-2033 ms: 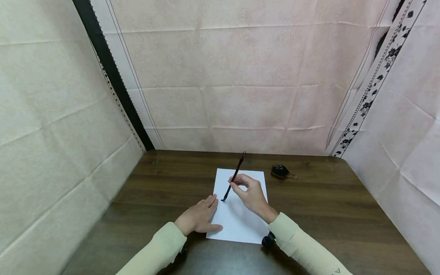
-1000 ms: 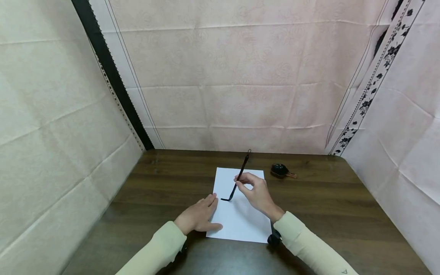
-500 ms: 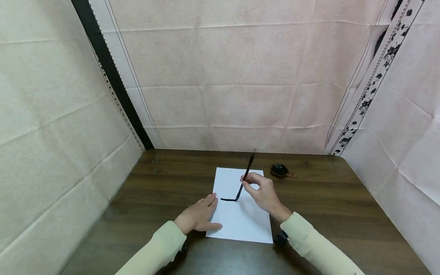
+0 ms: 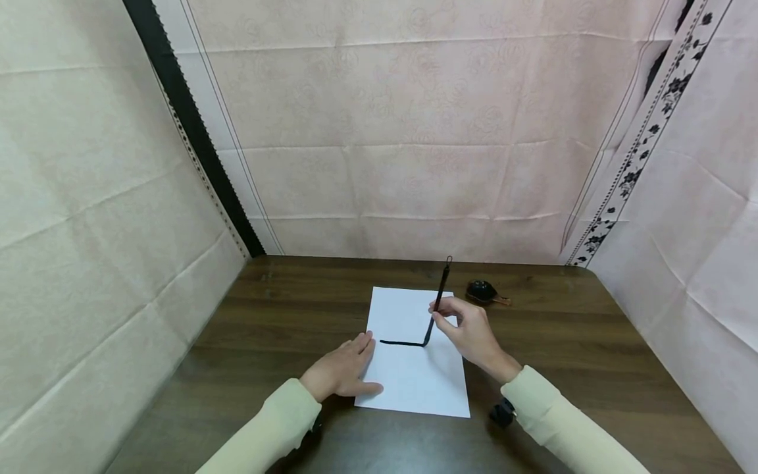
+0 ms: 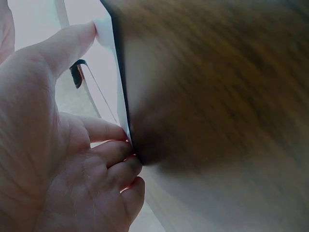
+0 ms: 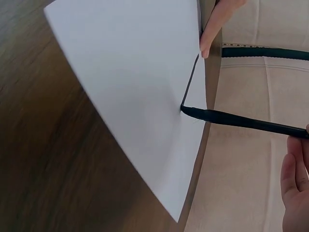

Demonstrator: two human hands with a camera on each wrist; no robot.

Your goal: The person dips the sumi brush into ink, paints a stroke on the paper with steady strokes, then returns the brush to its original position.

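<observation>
My right hand (image 4: 470,332) pinches a dark ink brush (image 4: 440,299) partway down its handle, with the loop end pointing up and away. In the right wrist view the brush (image 6: 241,121) bends its black tip against the white sheet of paper (image 6: 120,63). A black stroke (image 4: 399,342) runs across the paper (image 4: 408,385) from near my left fingers to the tip. My left hand (image 4: 343,370) lies with straight fingers on the sheet's left edge. The left wrist view shows the fingers of this hand (image 5: 91,159) along the paper's edge.
A glossy black, rounded object with a brown, handle-like end (image 4: 484,293) sits on the wooden table (image 4: 284,316) right of the paper. Pale cloth hangs (image 4: 385,131) rise behind the table and along both sides. Dark devices (image 4: 503,413) are strapped at the wrists.
My right hand has moved to the right with the brush, and the black stroke has grown from a short mark to a long horizontal line. The left hand has stayed in place.
</observation>
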